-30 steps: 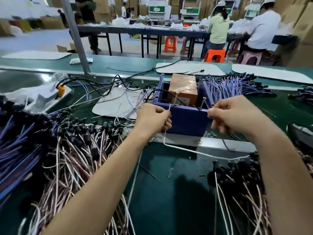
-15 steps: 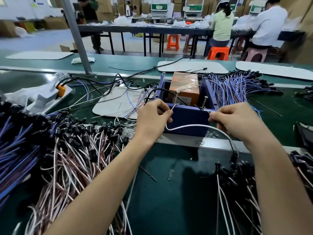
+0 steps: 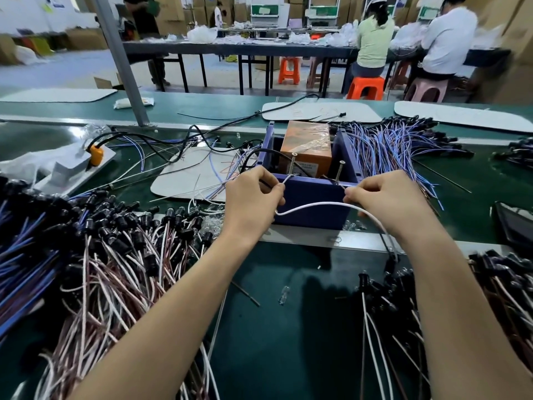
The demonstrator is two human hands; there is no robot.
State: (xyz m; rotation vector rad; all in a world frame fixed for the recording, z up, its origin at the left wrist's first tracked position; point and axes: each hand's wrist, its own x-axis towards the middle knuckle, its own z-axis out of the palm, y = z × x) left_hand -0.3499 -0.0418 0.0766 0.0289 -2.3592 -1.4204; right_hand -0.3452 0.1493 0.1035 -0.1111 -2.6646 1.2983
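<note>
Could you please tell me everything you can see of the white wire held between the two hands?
The white wire is thin, flexible and looks plastic-sheathed. It arches in front of the purple box. The left hand pinches one end, whose tip reaches towards a screw on the box rim. The right hand grips it further along; from there it drops to a black sleeve above the table.

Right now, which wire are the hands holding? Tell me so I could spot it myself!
Find the long green work table, then the purple plastic box at its middle. In front of that box, the left hand and right hand hold one thin white wire that arches between them. It alone is lifted up; the other wires around it lie in heaps on the table.
</note>
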